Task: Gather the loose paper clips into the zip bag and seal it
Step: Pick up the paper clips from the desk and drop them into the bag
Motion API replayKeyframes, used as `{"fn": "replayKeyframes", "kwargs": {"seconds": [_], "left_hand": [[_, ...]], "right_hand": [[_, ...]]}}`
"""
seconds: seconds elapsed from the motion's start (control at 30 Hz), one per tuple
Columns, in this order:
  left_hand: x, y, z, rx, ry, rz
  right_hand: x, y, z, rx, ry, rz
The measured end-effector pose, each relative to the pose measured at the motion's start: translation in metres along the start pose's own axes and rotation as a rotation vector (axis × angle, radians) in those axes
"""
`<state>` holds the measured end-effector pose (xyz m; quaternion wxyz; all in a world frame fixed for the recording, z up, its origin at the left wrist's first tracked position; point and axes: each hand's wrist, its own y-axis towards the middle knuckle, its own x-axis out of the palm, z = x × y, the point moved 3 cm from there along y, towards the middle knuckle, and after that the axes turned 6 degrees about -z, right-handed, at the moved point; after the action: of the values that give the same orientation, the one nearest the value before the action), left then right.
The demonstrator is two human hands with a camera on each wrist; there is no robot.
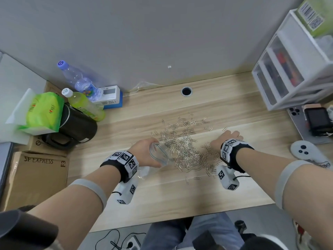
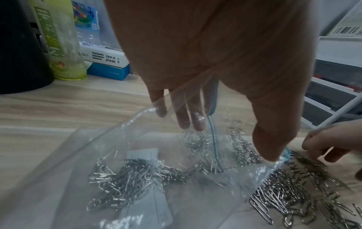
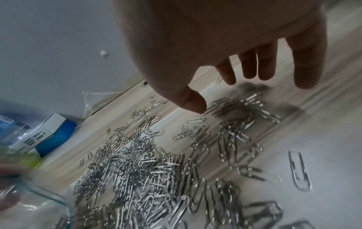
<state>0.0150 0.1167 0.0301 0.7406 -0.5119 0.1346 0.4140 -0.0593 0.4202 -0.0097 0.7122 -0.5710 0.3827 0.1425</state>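
A broad heap of silver paper clips [image 1: 183, 148] lies spread on the wooden desk [image 1: 180, 199]. My left hand [image 1: 147, 152] grips the mouth of the clear zip bag [image 1: 159, 156], holding it wide beside the heap's left edge. Through the bag [image 2: 137, 178] I see a bunch of clips inside [image 2: 127, 181] and a white label; my thumb [image 2: 272, 144] pinches the blue zip strip. My right hand [image 1: 228, 137] is flat with straight fingers [image 3: 264, 62] at the right edge of the heap [image 3: 156, 162], holding nothing.
On the left stand a black kettle [image 1: 72, 130], two bottles [image 1: 84, 105], a green tissue pack [image 1: 43, 112] and cardboard boxes [image 1: 36, 177]. A white drawer unit [image 1: 292, 73], a phone [image 1: 297, 123] and a game controller [image 1: 306, 152] crowd the right. A cable hole [image 1: 186, 91] is behind the heap.
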Motion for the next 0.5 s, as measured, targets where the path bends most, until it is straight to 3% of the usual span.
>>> {"fn": "replayKeyframes", "kwargs": {"seconds": [0.2, 0.37, 0.5], "left_hand": [[0.004, -0.004, 0.003, 0.033, -0.003, 0.018], [0.006, -0.008, 0.005, 0.051, -0.001, 0.037], [0.004, -0.009, 0.005, 0.042, 0.017, 0.028]], "right_hand": [[0.028, -0.006, -0.014, -0.056, 0.088, -0.067], [0.035, -0.018, -0.046, -0.282, 0.201, -0.192], [0.021, -0.016, -0.035, -0.351, 0.268, -0.119]]}}
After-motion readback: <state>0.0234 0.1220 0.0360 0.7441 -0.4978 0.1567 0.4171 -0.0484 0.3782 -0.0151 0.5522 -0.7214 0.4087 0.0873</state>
